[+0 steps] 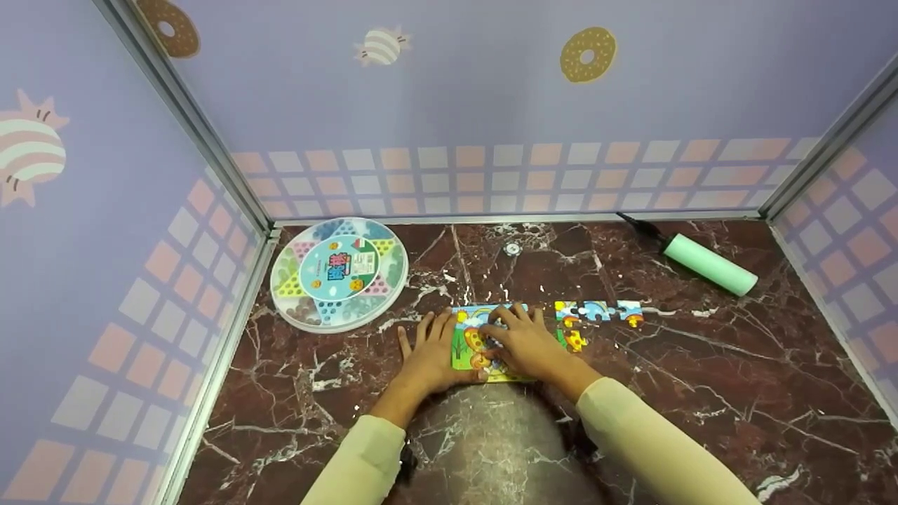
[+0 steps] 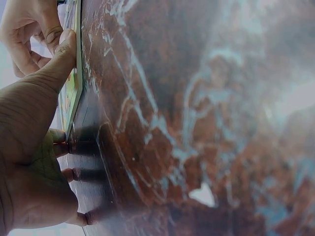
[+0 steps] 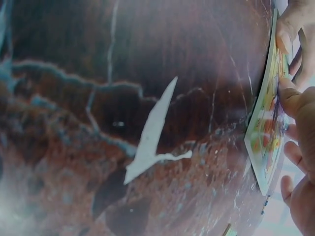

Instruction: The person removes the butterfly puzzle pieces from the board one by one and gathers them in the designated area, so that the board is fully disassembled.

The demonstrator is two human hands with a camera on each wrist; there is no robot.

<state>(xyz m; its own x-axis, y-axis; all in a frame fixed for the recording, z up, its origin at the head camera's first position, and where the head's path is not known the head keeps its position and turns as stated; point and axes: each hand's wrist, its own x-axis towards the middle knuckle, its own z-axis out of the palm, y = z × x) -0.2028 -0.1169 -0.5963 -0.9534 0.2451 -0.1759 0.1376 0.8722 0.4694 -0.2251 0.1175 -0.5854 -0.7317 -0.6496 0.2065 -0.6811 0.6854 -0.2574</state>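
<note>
A colourful jigsaw puzzle board (image 1: 460,356), with a rainbow and cartoon figures, lies flat on the marble-patterned tabletop. My left hand (image 1: 429,359) rests at its left side. The left fingers are stretched out on the table, while the thumb presses the board's front edge in the left wrist view. Over the board's right half is my right hand (image 1: 532,345), fingers bent and tips down on the picture. The right wrist view shows the right thumb (image 3: 290,96) against the board; whether a piece is pinched there, I cannot tell. Both hands cover part of the picture.
Several loose puzzle pieces (image 1: 596,311) lie right of the board, with another piece (image 1: 576,341) nearer it. A round clear game box (image 1: 339,277) sits at the back left. A light green cylinder with a black handle (image 1: 710,264) lies back right. Patterned walls (image 1: 484,105) enclose the table.
</note>
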